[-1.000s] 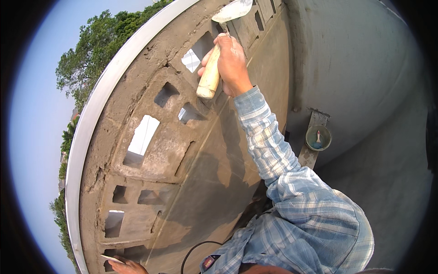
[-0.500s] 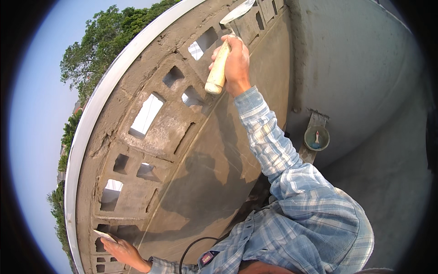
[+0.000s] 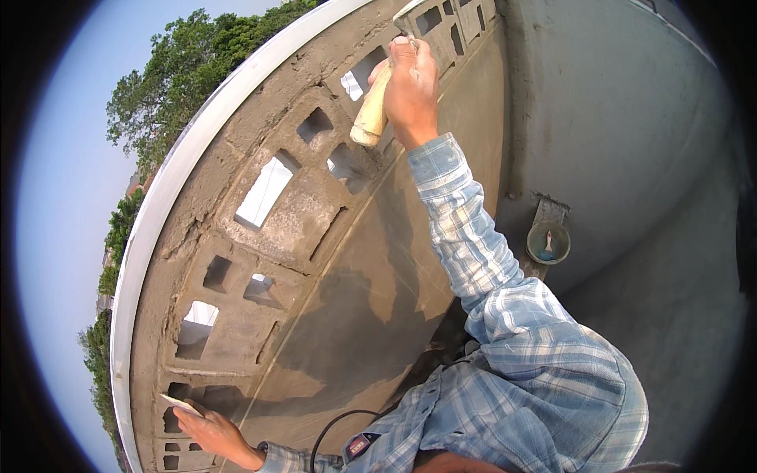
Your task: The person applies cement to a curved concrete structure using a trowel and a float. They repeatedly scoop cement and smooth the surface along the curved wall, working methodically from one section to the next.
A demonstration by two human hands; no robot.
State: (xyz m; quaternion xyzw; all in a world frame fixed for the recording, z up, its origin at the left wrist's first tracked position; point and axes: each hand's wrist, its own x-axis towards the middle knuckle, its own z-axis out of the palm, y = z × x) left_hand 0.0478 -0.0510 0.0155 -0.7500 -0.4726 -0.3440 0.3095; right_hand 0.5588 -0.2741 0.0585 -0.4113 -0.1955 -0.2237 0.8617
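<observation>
"Where is the trowel (image 3: 373,110)?"

"Up by the far end of the block wall (image 3: 289,227). The right grip (image 3: 412,91) is curled around its wooden handle (image 3: 366,126)."

"Does the blade (image 3: 404,11) touch the block wall?"

"I can't tell. Part of it runs out of view."

"And the left grip (image 3: 211,432)?"

"It's at the near end of the block wall, pinching a thin pale flat thing (image 3: 180,405). I can't tell if that thing touches the block wall."

"What could go wrong?"

"If the trowel swings too hard, the blade could chip the edge of a hole (image 3: 428,20) in the block wall. If the left grip gets loose, the flat thing could fall, maybe through a hole."

"Anything else?"

"Right of the block wall, a pail (image 3: 564,256) with a brush (image 3: 549,239) sits on a board (image 3: 550,210). The board looks skinny, so a bump from the sleeve (image 3: 473,229) could tip the pail."
</observation>
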